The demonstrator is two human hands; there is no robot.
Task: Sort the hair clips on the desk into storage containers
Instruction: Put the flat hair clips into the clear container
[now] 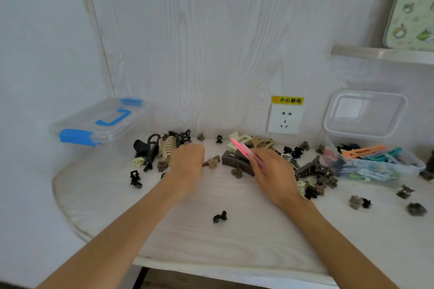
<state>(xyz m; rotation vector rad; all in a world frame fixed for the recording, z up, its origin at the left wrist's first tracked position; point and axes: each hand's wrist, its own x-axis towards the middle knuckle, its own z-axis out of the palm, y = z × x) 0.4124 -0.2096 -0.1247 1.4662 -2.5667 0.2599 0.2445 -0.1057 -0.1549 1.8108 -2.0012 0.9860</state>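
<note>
Both forearms stretched over desk (234, 237). R hand (273, 172) pinches pink clip (246, 153), angled up-left, mid-desk among scattered hair clips (312, 171). L hand (187, 164) fingers curled, blurred; grip can't tell. Far wall socket label (287, 100): "小心触电". Open container (375, 162) far right.

a home room, likely a bedroom corner: a white wood-grain desk (234, 241) against matching wall panelling (211, 42), a wall socket (284, 119) with a yellow warning sticker (287, 100), and a floral-patterned board (413, 7) on a shelf (380, 54).
</note>
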